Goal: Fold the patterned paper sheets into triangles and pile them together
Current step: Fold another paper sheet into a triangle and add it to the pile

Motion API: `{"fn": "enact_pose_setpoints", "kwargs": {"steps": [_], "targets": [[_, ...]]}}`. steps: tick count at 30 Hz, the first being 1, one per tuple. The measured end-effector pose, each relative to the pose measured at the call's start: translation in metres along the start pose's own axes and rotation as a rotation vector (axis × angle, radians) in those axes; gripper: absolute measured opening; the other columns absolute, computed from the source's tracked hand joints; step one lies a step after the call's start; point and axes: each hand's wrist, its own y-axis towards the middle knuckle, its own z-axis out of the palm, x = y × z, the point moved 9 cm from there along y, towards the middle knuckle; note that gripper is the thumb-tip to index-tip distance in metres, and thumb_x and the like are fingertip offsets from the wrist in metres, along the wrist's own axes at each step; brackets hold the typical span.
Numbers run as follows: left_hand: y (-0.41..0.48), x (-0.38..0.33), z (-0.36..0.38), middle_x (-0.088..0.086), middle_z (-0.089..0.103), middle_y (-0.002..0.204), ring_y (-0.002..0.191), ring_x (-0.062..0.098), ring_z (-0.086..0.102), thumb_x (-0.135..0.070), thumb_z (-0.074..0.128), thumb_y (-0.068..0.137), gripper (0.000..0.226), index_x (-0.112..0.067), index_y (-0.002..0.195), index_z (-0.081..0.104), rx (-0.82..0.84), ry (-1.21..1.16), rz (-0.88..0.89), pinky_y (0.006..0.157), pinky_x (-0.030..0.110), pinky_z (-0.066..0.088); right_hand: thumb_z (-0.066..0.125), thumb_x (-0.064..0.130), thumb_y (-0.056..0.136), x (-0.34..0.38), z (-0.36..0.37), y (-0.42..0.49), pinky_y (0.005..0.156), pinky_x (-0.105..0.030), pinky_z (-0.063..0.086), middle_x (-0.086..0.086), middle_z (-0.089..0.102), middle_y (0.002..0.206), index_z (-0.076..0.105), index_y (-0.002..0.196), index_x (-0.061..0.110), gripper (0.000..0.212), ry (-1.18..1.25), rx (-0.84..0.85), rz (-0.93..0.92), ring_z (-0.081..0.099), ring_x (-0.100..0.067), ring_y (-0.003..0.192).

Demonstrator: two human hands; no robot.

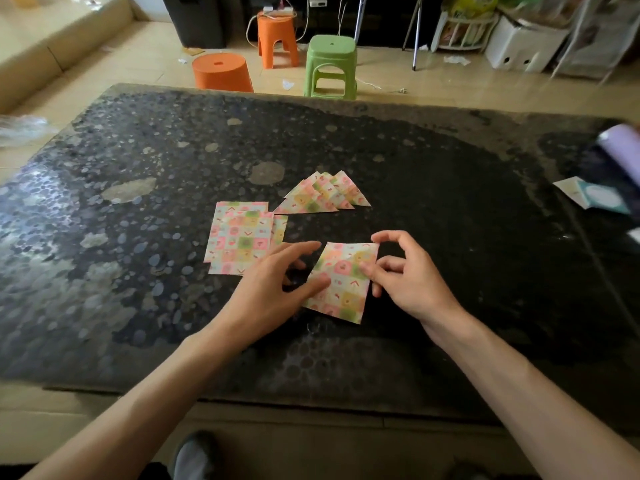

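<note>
While the dark, mottled, stone-topped table (pixel 450 202) carries everything, the task's paper sits near its middle in three lots. Largest is the stack of flat square sheets printed in pink, green and yellow checks (pixel 242 240), lying to the left. Just beyond its far right corner lies the pile of folded triangles of the same printed paper (pixel 323 195), fanned so that several points show, overlapping one another. Nearest the person, right of the stack and apart from it, is a single square sheet (pixel 343 282), turned at a slant and not yet creased.

The right hand (pixel 412 278) pinches this sheet along its right side, forefinger arched to the far right corner and thumb on the printed face. The left hand (pixel 273 289) has its thumb pressed on the sheet's left part, its fingers arched beside the far left corner; whether they reach under the edge I cannot tell.

Judging by this, the step in hand is starting a new fold. The next move calls for bringing one corner over to the opposite one, matching the edges, then pressing the diagonal flat before adding it to the triangles.
</note>
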Motion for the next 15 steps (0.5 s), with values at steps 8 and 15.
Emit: {"fn": "enact_pose_setpoints", "kwargs": {"steps": [8, 15], "targets": [[0.003, 0.025, -0.003, -0.003, 0.077, 0.105, 0.087, 0.009, 0.075, -0.019, 0.083, 0.084, 0.063, -0.034, 0.139, 0.055, -0.039, -0.488, -0.331, 0.065, 0.02, 0.057, 0.077, 0.025, 0.092, -0.005, 0.0, -0.009, 0.069, -0.026, 0.053, 0.008, 0.079, 0.09, 0.056, 0.131, 0.035, 0.046, 0.151, 0.014, 0.026, 0.072, -0.011, 0.072], [-0.001, 0.038, 0.002, -0.004, 0.079, 0.099, 0.075, 0.006, 0.073, -0.019, 0.083, 0.084, 0.047, -0.04, 0.123, 0.068, -0.013, -0.701, -0.508, 0.06, 0.022, 0.056, 0.074, 0.009, 0.089, 0.023, 0.008, -0.028, 0.073, -0.015, 0.048, 0.017, 0.064, 0.115, 0.069, 0.121, 0.038, 0.044, -0.319, 0.063, -0.474, 0.066, -0.005, 0.102]]}}
